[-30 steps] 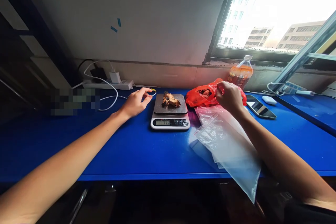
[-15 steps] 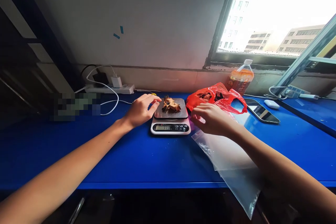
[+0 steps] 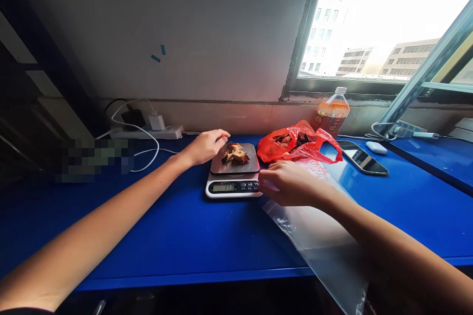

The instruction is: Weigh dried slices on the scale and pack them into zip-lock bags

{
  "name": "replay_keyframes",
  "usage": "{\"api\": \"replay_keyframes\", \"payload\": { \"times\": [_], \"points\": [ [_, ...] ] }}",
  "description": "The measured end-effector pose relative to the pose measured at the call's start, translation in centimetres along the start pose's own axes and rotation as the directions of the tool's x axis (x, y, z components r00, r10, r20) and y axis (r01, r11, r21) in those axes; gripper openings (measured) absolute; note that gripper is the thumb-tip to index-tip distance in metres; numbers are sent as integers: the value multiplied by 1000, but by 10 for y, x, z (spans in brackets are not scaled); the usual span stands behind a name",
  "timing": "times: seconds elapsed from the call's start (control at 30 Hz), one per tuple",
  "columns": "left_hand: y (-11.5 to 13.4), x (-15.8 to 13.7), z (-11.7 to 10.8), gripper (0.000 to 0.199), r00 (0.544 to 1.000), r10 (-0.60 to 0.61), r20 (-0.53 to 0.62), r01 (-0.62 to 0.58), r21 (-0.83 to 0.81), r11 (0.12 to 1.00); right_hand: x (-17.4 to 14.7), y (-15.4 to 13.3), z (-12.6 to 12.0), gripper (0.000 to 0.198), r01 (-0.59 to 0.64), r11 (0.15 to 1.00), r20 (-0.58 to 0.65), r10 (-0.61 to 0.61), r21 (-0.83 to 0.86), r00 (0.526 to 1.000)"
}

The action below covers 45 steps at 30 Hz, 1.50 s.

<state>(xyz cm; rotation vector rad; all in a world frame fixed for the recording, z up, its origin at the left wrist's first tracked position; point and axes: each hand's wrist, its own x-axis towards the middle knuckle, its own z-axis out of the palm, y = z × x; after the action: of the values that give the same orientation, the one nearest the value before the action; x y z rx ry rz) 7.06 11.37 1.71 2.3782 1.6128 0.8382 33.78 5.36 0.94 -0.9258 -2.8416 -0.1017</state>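
Observation:
A small kitchen scale (image 3: 218, 194) sits on the blue table, its display reading what looks like 113. On its metal plate lie brown, wrinkled dried pieces (image 3: 235, 153), perhaps mushroom. My left hand (image 3: 206, 147) reaches over the plate's left edge, fingers stretched out beside the pieces, holding nothing visible. Loosely bent, with a gap between thumb and fingers, my right hand (image 3: 288, 182) covers the scale's front right corner near the buttons; whether it touches is unclear. Below that wrist lies a clear zip bag (image 3: 314, 236). Behind it, a red plastic bag (image 3: 273, 145) gapes around more dark dried pieces.
A drink bottle (image 3: 332, 112) stands at the wall beneath the window. To the right lie a phone (image 3: 364, 157) and a white earbud case (image 3: 376, 147). At the back left, a power strip (image 3: 172, 132) carries a charger and a white cable (image 3: 158, 145). The zip bag overhangs the table's front edge.
The view has shifted slightly. My left hand has come further over the plate, and my right hand has moved onto the scale's front right corner. The display still looks like 113.

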Motion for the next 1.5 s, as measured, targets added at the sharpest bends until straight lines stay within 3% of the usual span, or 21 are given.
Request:
{"api": "replay_keyframes", "payload": {
  "times": [0.17, 0.27, 0.33, 0.47, 0.6, 0.8, 1.0, 1.17, 1.37, 1.5],
  "points": [
    [-5, -26, -10, 34, 991, -85, -105, 84, -16, 996, 0, -3, 3, 25, -43, 998, -8, 43, -48, 999],
    [-13, -18, -13, 32, 983, -140, -122, 141, -1, 990, 2, -5, 3, 27, -74, 994, -5, 74, -76, 997],
    [-19, -1, -13, 31, 979, -183, -90, 184, -4, 983, 4, -5, 3, 28, -86, 992, -5, 86, -91, 996],
    [-24, 38, -9, 25, 972, -210, 107, 214, -28, 976, 6, -2, 3, 30, -102, 990, 3, 103, -93, 995],
    [-21, 53, -4, 22, 956, -195, 220, 212, -59, 975, 6, 1, 5, 29, -96, 992, 12, 97, -78, 995],
    [-19, 46, 2, 22, 953, -180, 243, 205, -82, 975, 5, 0, 4, 29, -98, 992, 22, 100, -85, 995],
    [-18, 47, -1, 29, 968, -188, 165, 198, -49, 979, 5, 0, 3, 32, -125, 990, 21, 126, -65, 992],
    [-11, 49, -5, 16, 958, -177, 224, 190, -41, 981, 6, 0, 5, 31, -138, 987, 32, 141, -84, 990],
    [-20, 38, -27, 15, 973, -232, 8, 232, -9, 973, 6, 0, 4, 32, -121, 989, 50, 126, -83, 991],
    [-34, 8, -44, 19, 964, -241, -111, 236, -54, 970, 6, -1, 4, 31, -115, 989, 35, 119, -93, 992]
  ]
}}
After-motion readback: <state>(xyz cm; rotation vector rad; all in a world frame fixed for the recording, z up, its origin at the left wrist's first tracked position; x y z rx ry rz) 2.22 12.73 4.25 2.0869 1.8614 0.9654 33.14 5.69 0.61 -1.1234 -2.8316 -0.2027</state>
